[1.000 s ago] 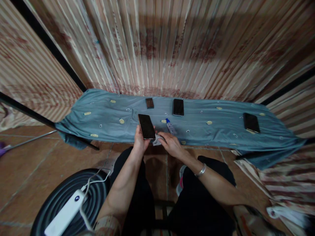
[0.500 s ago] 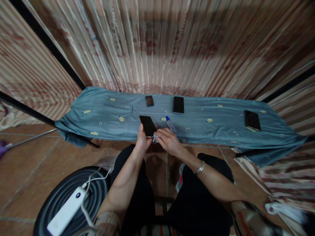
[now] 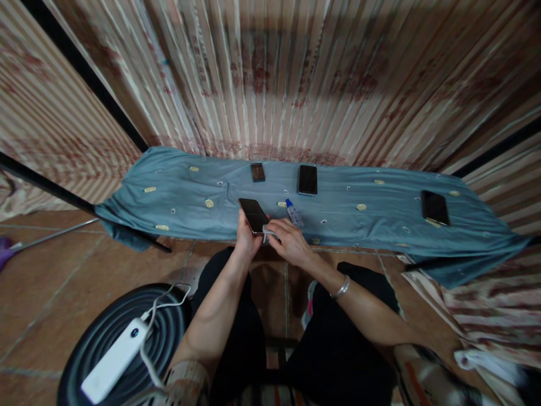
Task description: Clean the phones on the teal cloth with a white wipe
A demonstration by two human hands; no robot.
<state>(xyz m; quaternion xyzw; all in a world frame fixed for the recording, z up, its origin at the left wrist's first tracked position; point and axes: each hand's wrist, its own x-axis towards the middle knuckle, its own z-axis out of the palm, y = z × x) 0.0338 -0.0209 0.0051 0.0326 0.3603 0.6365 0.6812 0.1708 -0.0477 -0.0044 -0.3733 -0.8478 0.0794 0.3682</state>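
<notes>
My left hand (image 3: 247, 237) is closed around a black smartphone (image 3: 253, 215), held tilted above the front edge of the cloth. In the fingers of my right hand (image 3: 289, 241) is a small whitish cloth (image 3: 266, 232), pressed at the phone's lower right corner. Just beyond my right hand lies a clear bottle with a blue cap (image 3: 293, 212). Farther back rest a second dark phone (image 3: 307, 180) and a small dark square item (image 3: 257, 172). Another dark phone (image 3: 435, 207) lies toward the right end.
A blue-green cloth (image 3: 190, 217) with yellow prints covers the long low surface. Dark metal bars (image 3: 84, 79) flank it, and a striped curtain (image 3: 270, 84) hangs behind. At lower left, a white power bank (image 3: 114, 361) with a cable sits on a round black ridged stool (image 3: 80, 338).
The phone has tilted slightly in my left hand. My right hand and the whitish cloth have shifted a little along its lower right corner.
</notes>
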